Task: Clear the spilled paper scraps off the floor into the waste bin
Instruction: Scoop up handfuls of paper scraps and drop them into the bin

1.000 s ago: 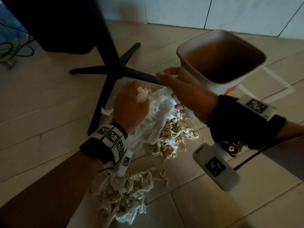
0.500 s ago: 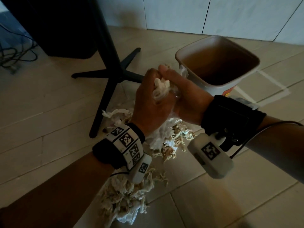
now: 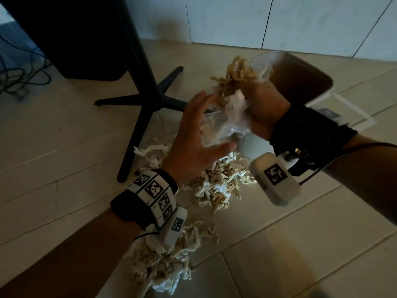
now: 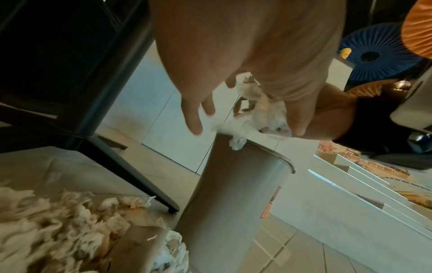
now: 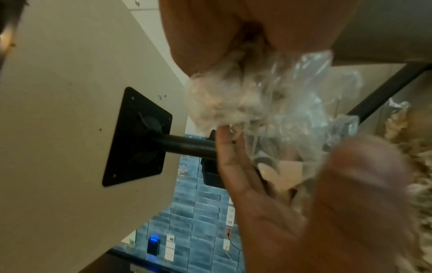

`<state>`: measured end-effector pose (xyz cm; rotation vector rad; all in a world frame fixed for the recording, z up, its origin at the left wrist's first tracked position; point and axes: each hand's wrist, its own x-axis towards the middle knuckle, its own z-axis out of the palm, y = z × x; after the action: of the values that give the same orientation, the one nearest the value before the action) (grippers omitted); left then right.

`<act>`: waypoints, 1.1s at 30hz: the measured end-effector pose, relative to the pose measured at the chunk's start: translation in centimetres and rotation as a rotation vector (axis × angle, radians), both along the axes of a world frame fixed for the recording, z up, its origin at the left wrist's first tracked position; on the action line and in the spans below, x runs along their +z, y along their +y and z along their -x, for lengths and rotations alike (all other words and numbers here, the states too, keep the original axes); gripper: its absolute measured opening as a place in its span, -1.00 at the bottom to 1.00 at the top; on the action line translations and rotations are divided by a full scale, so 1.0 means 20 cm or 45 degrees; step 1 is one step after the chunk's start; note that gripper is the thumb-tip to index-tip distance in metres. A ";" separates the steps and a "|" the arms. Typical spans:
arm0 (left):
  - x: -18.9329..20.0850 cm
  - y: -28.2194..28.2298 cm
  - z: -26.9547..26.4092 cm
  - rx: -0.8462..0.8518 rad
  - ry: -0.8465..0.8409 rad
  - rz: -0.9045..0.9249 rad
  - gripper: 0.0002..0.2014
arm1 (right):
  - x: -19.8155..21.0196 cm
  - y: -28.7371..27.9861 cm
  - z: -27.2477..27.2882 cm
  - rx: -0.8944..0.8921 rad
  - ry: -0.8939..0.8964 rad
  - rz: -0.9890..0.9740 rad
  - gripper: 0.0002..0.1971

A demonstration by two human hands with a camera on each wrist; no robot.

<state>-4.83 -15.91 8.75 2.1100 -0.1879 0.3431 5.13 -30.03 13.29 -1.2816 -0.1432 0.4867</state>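
Note:
My right hand [image 3: 256, 97] grips a bundle of shredded paper scraps [image 3: 234, 76] wrapped in clear plastic [image 3: 232, 123], raised beside the near rim of the beige waste bin [image 3: 318, 72]. My left hand [image 3: 206, 123] is open with spread fingers just left of the bundle, touching the plastic. More scraps [image 3: 214, 186] lie on the floor under both hands, with another heap [image 3: 163, 261] below my left forearm. The left wrist view shows the bin [image 4: 233, 184] upright and the wad [image 4: 257, 114] at its rim. In the right wrist view the clump [image 5: 222, 99] is squeezed in my right hand.
A black table pedestal [image 3: 146, 93] with splayed feet stands on the tiled floor left of the bin. A dark box [image 3: 86, 39] and loose cables [image 3: 19, 76] are at far left. White wall panels [image 3: 236, 18] run behind. White tape [image 3: 354, 110] marks the floor by the bin.
Half a second ago both hands squeezed the wad together. Now my left hand has let go and spread open, and my right hand has carried the bundle up toward the bin's rim.

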 end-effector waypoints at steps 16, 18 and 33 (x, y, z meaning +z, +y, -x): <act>0.10 -0.04 -0.05 0.176 0.248 0.358 -0.51 | -0.04 0.02 0.10 0.002 -0.506 0.219 -0.86; 0.13 -0.02 -0.07 0.166 0.165 0.196 -0.54 | -0.02 0.03 0.11 0.121 -0.567 0.231 -0.78; 0.28 0.08 -0.07 0.231 0.045 -0.264 -0.44 | 0.16 -0.08 -0.05 -0.090 -0.738 0.591 -0.86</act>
<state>-3.41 -14.23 14.34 2.3435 -0.0104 0.4081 6.08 -31.58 16.55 -1.8547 -0.4889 0.0703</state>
